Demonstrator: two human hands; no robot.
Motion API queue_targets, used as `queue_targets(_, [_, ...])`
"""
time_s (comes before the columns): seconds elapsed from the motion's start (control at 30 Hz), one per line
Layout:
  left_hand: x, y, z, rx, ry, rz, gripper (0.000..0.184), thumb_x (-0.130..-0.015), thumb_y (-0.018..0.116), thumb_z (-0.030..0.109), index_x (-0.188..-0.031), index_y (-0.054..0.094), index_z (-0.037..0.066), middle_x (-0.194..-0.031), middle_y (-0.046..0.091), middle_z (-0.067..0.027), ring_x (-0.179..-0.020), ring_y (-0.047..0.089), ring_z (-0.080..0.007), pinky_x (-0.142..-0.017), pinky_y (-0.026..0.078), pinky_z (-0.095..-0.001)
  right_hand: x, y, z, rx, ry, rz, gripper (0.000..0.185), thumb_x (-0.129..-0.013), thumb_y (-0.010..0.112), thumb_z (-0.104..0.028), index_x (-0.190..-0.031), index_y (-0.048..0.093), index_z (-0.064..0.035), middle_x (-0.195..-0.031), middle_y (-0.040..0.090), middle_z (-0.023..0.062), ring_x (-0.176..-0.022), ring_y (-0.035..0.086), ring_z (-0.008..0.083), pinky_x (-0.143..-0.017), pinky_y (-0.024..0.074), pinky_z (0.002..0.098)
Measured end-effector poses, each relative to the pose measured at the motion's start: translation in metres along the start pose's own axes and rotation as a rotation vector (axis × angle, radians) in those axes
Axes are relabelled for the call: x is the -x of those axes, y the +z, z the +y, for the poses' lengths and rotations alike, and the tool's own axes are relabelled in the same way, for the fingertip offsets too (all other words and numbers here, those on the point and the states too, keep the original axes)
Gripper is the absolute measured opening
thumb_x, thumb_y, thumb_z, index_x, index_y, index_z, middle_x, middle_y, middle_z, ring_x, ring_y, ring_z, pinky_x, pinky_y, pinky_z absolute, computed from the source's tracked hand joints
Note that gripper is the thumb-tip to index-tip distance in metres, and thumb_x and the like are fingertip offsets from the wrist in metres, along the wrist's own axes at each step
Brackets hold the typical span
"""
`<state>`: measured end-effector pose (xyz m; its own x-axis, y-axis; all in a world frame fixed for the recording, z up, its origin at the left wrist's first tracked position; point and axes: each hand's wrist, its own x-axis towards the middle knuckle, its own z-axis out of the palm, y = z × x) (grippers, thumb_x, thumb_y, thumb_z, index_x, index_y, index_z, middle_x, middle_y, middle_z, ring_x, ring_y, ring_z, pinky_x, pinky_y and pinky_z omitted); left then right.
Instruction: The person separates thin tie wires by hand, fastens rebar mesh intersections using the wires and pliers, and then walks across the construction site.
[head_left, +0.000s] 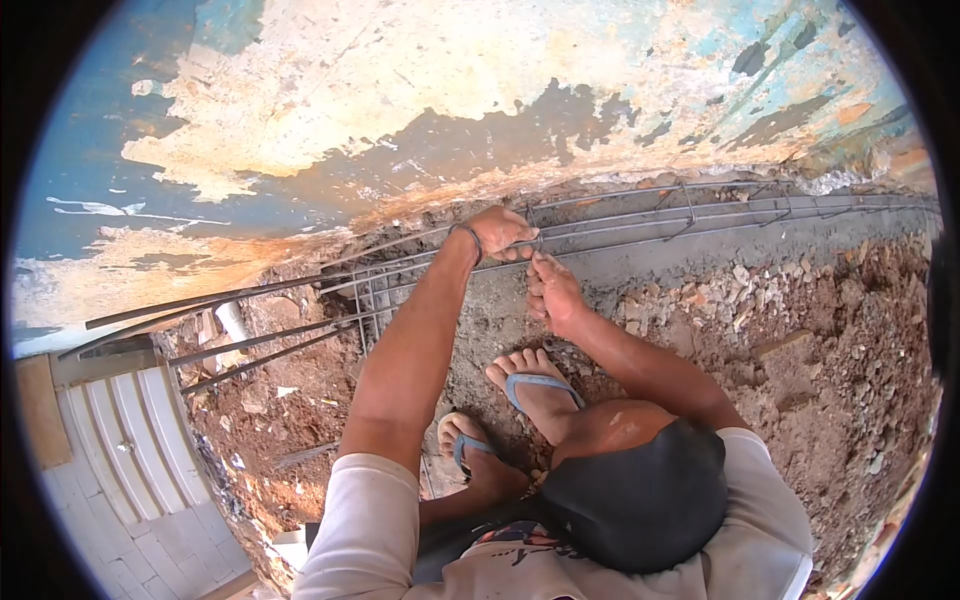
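Observation:
A long rebar cage (640, 222) of thin steel bars with square stirrups lies along the foot of the wall. My left hand (500, 233), with a dark band at the wrist, is closed on the cage where a stirrup crosses the long bars. Just below it and to the right, my right hand (553, 293) is closed in a pinch beside the same stirrup, its fingertips close to the left hand's. Whatever is in the right fingers is too small or hidden to make out.
Bare bar ends (200, 355) stick out at the left, near a ribbed white panel (135, 440). Grey mortar (620, 265) runs under the cage. Broken rubble (740, 295) and loose earth lie at right. The wall (420, 130) has peeling paint. My sandalled feet (540, 385) stand close by.

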<state>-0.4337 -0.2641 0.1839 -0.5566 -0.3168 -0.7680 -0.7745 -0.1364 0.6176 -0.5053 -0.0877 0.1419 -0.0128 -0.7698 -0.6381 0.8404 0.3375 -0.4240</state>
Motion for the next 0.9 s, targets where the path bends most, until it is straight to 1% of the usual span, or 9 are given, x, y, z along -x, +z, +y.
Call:
queue_targets(0.1, [-0.001,0.0,0.003,-0.018,0.006,0.034,0.027,-0.088,0.072,0.031,-0.088,0.071,0.004,-0.08,0.07,-0.0048,-0.06,0.057,-0.0111,-0.051,0.046,-0.0268,-0.003,-0.003,-0.001,0.186,-0.038,0.057,0.023,-0.103,0.047,-0.032,-0.089,0.051,-0.0143,-0.057,0.036,-0.0054,-0.043,0.032,0.0087,-0.04,0.0274,0.0268])
queue_targets(0.2, [-0.009,0.005,-0.005,0.084,0.03,0.105,0.026,-0.086,0.074,0.029,-0.087,0.072,0.003,-0.076,0.069,-0.0056,-0.06,0.057,-0.0113,-0.052,0.047,-0.027,-0.008,-0.015,-0.003,0.422,-0.191,0.078,0.018,-0.1,0.05,-0.025,-0.092,0.055,-0.0102,-0.06,0.048,0.0008,-0.048,0.045,0.0134,-0.045,0.0366,0.0308])
queue_targets(0.27, [-0.009,0.006,-0.005,0.078,0.042,0.11,0.024,-0.085,0.074,0.027,-0.086,0.072,0.003,-0.075,0.069,-0.006,-0.06,0.057,-0.0113,-0.052,0.047,-0.0277,-0.005,-0.026,-0.018,1.113,-0.66,0.039,0.012,-0.096,0.051,-0.017,-0.096,0.057,-0.0062,-0.068,0.06,0.0126,-0.06,0.061,0.0261,-0.056,0.0461,0.0388])
queue_targets(0.3, [-0.007,0.007,-0.005,0.07,0.051,0.115,0.023,-0.084,0.075,0.026,-0.084,0.072,0.003,-0.073,0.068,-0.0065,-0.061,0.058,-0.0113,-0.053,0.047,-0.0284,0.0,-0.025,-0.03,1.114,-0.659,0.039,0.012,-0.096,0.051,-0.017,-0.096,0.057,-0.0062,-0.068,0.06,0.0126,-0.06,0.061,0.0261,-0.056,0.0461,0.0388])
queue_targets(0.37, [-0.005,0.008,-0.004,0.066,0.061,0.129,0.022,-0.083,0.075,0.025,-0.083,0.072,0.003,-0.072,0.068,-0.0067,-0.061,0.058,-0.0116,-0.053,0.048,-0.0288,0.008,-0.022,-0.056,1.514,-0.768,0.03,0.009,-0.092,0.052,-0.011,-0.097,0.056,-0.0055,-0.076,0.063,0.0208,-0.072,0.066,0.0374,-0.064,0.0484,0.0474])
queue_targets(0.47, [-0.003,0.01,-0.006,0.053,0.097,0.141,0.022,-0.083,0.074,0.024,-0.08,0.072,0.002,-0.071,0.068,-0.0068,-0.061,0.058,-0.0122,-0.055,0.047,-0.0292,0.003,-0.024,-0.089,1.73,-0.948,-0.08,0.008,-0.09,0.055,-0.012,-0.097,0.056,-0.0072,-0.077,0.064,0.0199,-0.075,0.064,0.0401,-0.064,0.0468,0.0493])
queue_targets(0.7, [-0.009,0.009,-0.018,0.115,0.151,0.121,0.019,-0.082,0.074,0.021,-0.08,0.072,0.002,-0.069,0.067,-0.0058,-0.059,0.055,-0.0119,-0.054,0.044,-0.028,-0.015,-0.002,-0.131,1.888,-0.806,-0.131,0.009,-0.09,0.063,-0.019,-0.09,0.06,-0.0096,-0.079,0.066,0.0141,-0.078,0.066,0.0357,-0.066,0.046,0.0479])
queue_targets(0.77, [-0.009,0.012,-0.016,0.109,0.136,0.143,0.019,-0.083,0.073,0.021,-0.08,0.072,0.002,-0.068,0.066,-0.0054,-0.058,0.054,-0.0114,-0.053,0.043,-0.0279,-0.019,0.005,-0.132,1.845,-0.451,-0.018,0.014,-0.09,0.063,-0.023,-0.085,0.062,-0.0089,-0.086,0.066,0.0142,-0.083,0.066,0.0341,-0.069,0.0468,0.0484])
queue_targets(0.9, [-0.004,0.016,-0.008,0.102,0.111,0.226,0.02,-0.083,0.073,0.021,-0.078,0.071,0.002,-0.065,0.064,-0.0039,-0.057,0.052,-0.0098,-0.052,0.04,-0.0279,-0.018,0.001,-0.117,2.017,-0.606,0.104,0.016,-0.089,0.064,-0.023,-0.084,0.064,-0.0085,-0.092,0.066,0.0143,-0.09,0.064,0.0343,-0.077,0.0465,0.0499])
